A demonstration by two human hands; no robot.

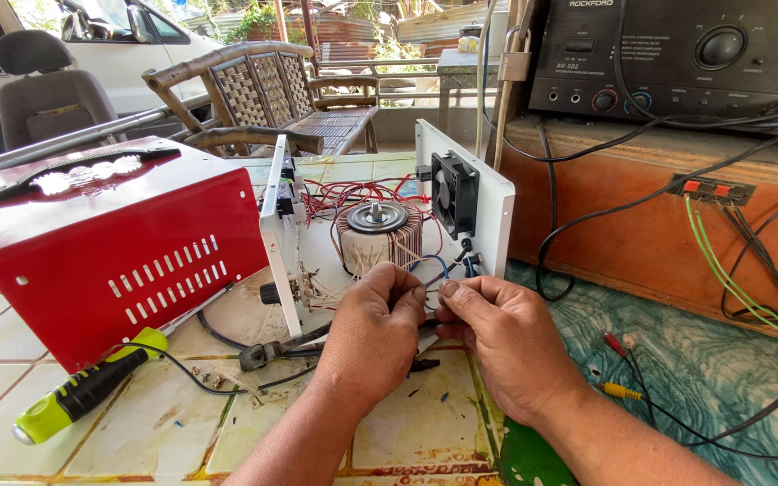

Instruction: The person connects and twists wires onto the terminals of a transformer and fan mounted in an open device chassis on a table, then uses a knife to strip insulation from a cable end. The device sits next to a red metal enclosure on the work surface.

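Thin, limp insulated wires, light and easily nicked, sit pinched between left hand and right hand fingertips near their ends.

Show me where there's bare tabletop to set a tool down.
Bare tiles lie near the front edge, between the screwdriver and the left hand. The patterned cloth right of the right hand is partly free, crossed by cables. Around the open chassis and pliers it is crowded.

I see my left hand and my right hand bare, no gloves, rings or watch. Both forearms run in from about six o'clock, uncovered, with no sleeve in view. The nails are short, and the right thumbnail shows plainly.
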